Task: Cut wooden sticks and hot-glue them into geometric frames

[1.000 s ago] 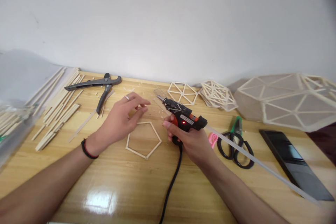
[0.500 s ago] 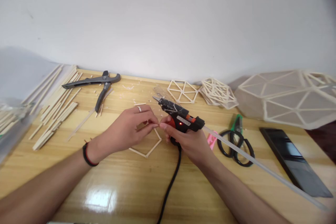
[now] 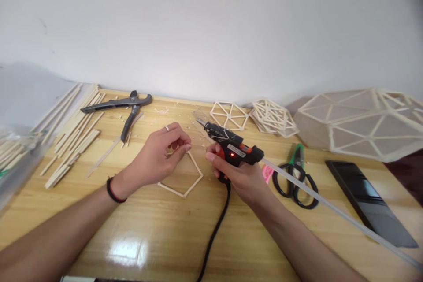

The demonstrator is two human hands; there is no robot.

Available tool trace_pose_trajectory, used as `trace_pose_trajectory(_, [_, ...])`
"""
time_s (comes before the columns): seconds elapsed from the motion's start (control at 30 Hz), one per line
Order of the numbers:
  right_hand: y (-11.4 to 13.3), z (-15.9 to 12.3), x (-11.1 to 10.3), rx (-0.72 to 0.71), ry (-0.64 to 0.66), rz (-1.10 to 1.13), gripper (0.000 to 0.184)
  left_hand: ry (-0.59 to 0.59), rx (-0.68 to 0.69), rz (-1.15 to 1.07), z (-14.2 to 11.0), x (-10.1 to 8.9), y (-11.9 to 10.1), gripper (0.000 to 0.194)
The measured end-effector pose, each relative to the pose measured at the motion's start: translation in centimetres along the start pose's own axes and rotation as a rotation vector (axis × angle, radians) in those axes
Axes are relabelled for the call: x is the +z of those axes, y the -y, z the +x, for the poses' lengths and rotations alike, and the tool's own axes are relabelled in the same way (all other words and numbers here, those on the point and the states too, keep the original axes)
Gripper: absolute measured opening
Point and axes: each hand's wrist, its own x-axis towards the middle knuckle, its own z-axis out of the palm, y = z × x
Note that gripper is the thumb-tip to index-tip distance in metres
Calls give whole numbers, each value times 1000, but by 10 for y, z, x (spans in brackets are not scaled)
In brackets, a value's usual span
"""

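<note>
My right hand (image 3: 241, 176) is closed round the grip of a black and orange hot glue gun (image 3: 231, 145), whose red light is on and whose nozzle points up and left. A long clear glue stick (image 3: 330, 209) juts from its back. My left hand (image 3: 158, 156), with a ring and a dark wristband, hovers over the top left of a pentagon of thin wooden sticks (image 3: 185, 180) lying on the wooden table (image 3: 139, 229). Its thumb and fingers are curled together in a pinch; what they hold is too small to make out.
Grey cutters (image 3: 124, 105) and loose wooden sticks (image 3: 72, 134) lie at the left. Stick-built panels (image 3: 229, 115) and a stack of them (image 3: 272, 118) sit at the back, a large faceted shell (image 3: 360, 125) at right. Scissors (image 3: 297, 178) and a black phone (image 3: 366, 200) lie right.
My left hand went from outstretched fingers beyond the pentagon to a pinch beside the glue gun, then drew back a little to the left. The glue gun has barely moved.
</note>
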Motion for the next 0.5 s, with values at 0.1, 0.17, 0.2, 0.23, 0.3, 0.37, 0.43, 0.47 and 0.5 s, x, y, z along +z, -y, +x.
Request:
trace_pose_trajectory(0.1, [2, 0, -1, -23, -11, 15, 40, -52, -26, 42, 1, -3, 2, 10])
trace_pose_trajectory(0.17, [3, 1, -2, -34, -21, 28, 39, -136, -72, 72, 3, -7, 7, 9])
trace_pose_trajectory(0.2, [3, 2, -3, -38, -28, 38, 38, -190, -99, 78, 4, -10, 10, 8])
trace_pose_trajectory(0.23, [3, 2, -3, -38, -38, 51, 39, -239, -125, 75, 5, -12, 13, 9])
trace_pose_trajectory(0.3, [2, 3, -3, -37, -61, 81, 41, -288, -144, 54, 7, -16, 18, 10])
trace_pose_trajectory(0.37, [1, 3, -2, -19, -73, 89, 42, -248, -121, 30, 7, -15, 17, 12])
trace_pose_trajectory(0.43, [-1, 3, -1, 4, -78, 75, 43, -157, -82, -7, 5, -11, 13, 12])
trace_pose_trajectory(0.47, [-1, 3, 0, 14, -74, 57, 43, -114, -62, -30, 4, -8, 10, 12])
trace_pose_trajectory(0.5, [-2, 3, 1, 22, -63, 33, 43, -78, -41, -56, 3, -5, 7, 12])
